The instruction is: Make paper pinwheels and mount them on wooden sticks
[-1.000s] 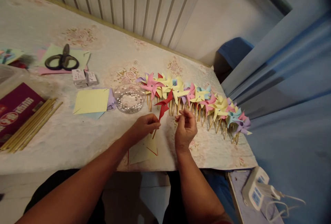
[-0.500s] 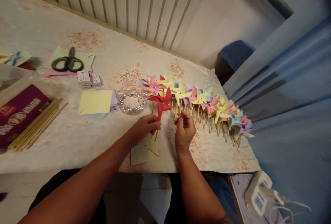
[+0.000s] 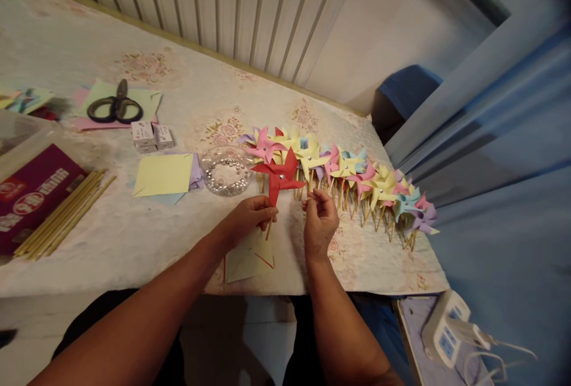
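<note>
My left hand [image 3: 250,217] is closed on the wooden stick of a red paper pinwheel [image 3: 279,175], holding it upright over the table's front edge. My right hand [image 3: 320,219] is just right of it, its fingertips pinched together on something I cannot make out. A yellow paper sheet with red edges [image 3: 248,259] lies under both hands. Behind them a row of several finished pastel pinwheels [image 3: 348,172] stretches to the right along the flowered tablecloth [image 3: 134,231].
A glass dish of silver pins [image 3: 225,173] stands left of the pinwheels. Farther left are paper squares [image 3: 164,174], small boxes [image 3: 150,134], scissors [image 3: 114,107], wooden sticks [image 3: 62,213] and a purple box [image 3: 31,192]. A power strip [image 3: 446,332] lies low right.
The red pinwheel's head has turned and opened out flat toward me. Both hands stayed nearly in place; the view shifted slightly.
</note>
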Demonstrator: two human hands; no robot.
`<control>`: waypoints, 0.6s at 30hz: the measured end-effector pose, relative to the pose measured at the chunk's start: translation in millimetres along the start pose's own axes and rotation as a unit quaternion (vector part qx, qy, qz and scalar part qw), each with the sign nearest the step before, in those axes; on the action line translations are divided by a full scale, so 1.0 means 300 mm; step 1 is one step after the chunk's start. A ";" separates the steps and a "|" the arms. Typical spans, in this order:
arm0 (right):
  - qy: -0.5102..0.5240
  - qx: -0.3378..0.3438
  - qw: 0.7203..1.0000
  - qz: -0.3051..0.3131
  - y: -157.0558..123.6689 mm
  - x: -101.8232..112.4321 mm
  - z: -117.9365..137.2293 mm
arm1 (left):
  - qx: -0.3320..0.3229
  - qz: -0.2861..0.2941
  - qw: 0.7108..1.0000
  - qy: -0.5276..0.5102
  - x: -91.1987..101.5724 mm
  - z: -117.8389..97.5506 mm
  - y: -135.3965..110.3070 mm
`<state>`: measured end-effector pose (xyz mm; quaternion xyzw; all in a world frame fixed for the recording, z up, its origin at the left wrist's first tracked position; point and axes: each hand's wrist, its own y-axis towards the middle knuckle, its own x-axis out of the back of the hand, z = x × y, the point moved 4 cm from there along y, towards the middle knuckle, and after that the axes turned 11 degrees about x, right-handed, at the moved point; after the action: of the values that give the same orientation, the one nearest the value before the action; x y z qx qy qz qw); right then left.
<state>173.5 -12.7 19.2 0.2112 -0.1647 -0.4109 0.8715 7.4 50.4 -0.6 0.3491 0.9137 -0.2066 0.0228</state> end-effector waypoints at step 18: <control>0.018 0.070 0.992 0.103 0.036 0.001 0.019 | 0.020 0.028 0.999 0.009 -0.005 0.026 0.012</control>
<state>178.1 -8.1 29.6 0.2613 -0.1982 -0.3023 0.8950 10.2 48.8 -8.9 0.3773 0.8993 -0.2207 0.0132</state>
